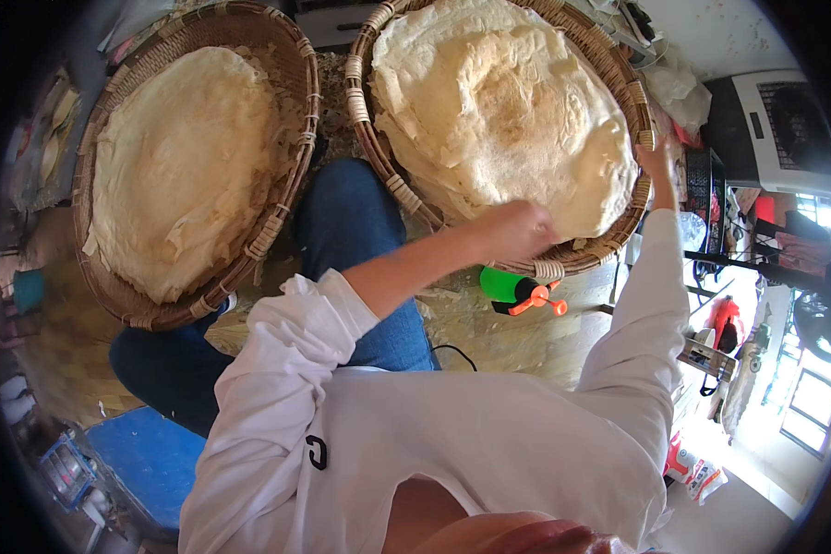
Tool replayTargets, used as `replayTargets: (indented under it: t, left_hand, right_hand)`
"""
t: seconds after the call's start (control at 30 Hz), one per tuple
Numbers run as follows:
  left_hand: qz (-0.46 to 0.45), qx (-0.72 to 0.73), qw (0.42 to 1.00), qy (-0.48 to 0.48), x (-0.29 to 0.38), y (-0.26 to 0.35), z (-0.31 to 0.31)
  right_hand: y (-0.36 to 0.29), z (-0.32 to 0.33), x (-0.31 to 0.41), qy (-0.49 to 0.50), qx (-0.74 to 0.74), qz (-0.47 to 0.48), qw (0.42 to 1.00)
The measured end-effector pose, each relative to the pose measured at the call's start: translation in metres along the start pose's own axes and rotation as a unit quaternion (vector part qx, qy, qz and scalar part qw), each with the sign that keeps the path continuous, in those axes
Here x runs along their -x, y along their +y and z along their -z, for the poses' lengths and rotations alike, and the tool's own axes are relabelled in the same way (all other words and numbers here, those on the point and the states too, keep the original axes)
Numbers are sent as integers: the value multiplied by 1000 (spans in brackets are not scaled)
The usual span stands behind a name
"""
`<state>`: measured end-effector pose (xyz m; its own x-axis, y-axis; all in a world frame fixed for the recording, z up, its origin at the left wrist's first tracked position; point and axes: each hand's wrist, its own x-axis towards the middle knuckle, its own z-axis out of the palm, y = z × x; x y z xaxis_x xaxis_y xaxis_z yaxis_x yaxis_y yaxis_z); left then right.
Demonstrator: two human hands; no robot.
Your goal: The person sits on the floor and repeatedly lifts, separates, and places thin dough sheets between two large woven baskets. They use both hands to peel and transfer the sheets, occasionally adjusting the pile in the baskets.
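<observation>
A round wicker basket (pixel 396 181) with bound rim wraps holds a pile of large, thin, pale flatbread sheets (pixel 526 104), wrinkled on top. My left hand (pixel 516 232) is curled and blurred by motion over the near edge of that pile; whether it pinches a sheet cannot be made out. At the basket's right side, my right hand (pixel 654 163) grips the rim, its fingers partly hidden. To the left, a second wicker basket (pixel 277 228) leans beside my knee, holding flatter flatbread sheets (pixel 180 173) with broken flakes around them.
A green pump sprayer (pixel 509 285) with an orange trigger stands below the right basket. Between the baskets is my jeans-clad knee (pixel 350 208). A black cable (pixel 457 353) lies on the floor by my leg. A blue panel (pixel 142 460) is at lower left, and cluttered shelving (pixel 706 201) at right.
</observation>
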<state>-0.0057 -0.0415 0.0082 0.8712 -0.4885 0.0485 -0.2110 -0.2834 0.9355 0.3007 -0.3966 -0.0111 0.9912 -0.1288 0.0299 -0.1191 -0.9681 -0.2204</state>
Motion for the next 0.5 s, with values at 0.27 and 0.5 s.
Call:
replayTargets:
  t: [0.27, 0.5]
  left_hand:
    - [64, -475, 868, 127, -5, -68, 65]
    - [81, -587, 805, -3, -38, -75, 89]
  right_hand:
    - [-56, -95, 129, -83, 47, -34, 995]
    - [-82, -82, 138, -132, 114, -61, 983]
